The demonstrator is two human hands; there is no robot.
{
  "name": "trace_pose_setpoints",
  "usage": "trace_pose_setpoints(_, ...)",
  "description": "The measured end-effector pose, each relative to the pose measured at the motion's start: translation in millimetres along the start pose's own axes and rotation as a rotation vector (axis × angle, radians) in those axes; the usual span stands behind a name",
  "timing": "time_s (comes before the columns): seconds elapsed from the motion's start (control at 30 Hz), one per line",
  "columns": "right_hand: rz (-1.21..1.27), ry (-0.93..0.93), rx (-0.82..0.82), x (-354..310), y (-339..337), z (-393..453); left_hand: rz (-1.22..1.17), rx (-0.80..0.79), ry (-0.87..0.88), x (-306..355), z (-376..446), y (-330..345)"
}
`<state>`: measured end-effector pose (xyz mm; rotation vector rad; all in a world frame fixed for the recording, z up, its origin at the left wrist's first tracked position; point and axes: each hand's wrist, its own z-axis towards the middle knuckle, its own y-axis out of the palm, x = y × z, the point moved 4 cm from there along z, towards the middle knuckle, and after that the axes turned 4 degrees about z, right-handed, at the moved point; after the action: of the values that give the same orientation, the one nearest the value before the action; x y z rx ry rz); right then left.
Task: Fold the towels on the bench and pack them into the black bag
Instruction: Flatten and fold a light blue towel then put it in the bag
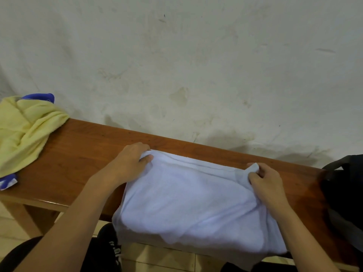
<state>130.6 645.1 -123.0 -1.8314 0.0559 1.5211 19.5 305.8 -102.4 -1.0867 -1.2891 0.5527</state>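
A pale blue-white towel (188, 201) lies partly folded across the brown wooden bench (82, 146), its near part hanging over the front edge. My left hand (131, 160) pinches the towel's far left corner near the bench's back edge. My right hand (269, 183) pinches the far right corner, a bit of cloth sticking up between its fingers. The black bag (345, 197) stands on the bench at the right edge of view, partly cut off.
A crumpled yellow towel (23, 130) lies at the bench's left end, with a blue cloth (42, 96) behind it and a blue-white piece (7, 182) under it. A stained white wall rises right behind the bench. My dark-clothed knees and tiled floor show below.
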Motion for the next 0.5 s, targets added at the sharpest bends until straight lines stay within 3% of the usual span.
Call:
trace_pose_setpoints(0.2,-0.008,-0.035,0.047,-3.1,-1.0,-0.4,0.0,0.075,0.067,-3.6,3.7,0.3)
trace_pose_setpoints(0.5,-0.208,-0.066,0.149,9.3,-26.6,3.7,0.088,0.13,0.014,-6.8,10.5,6.0)
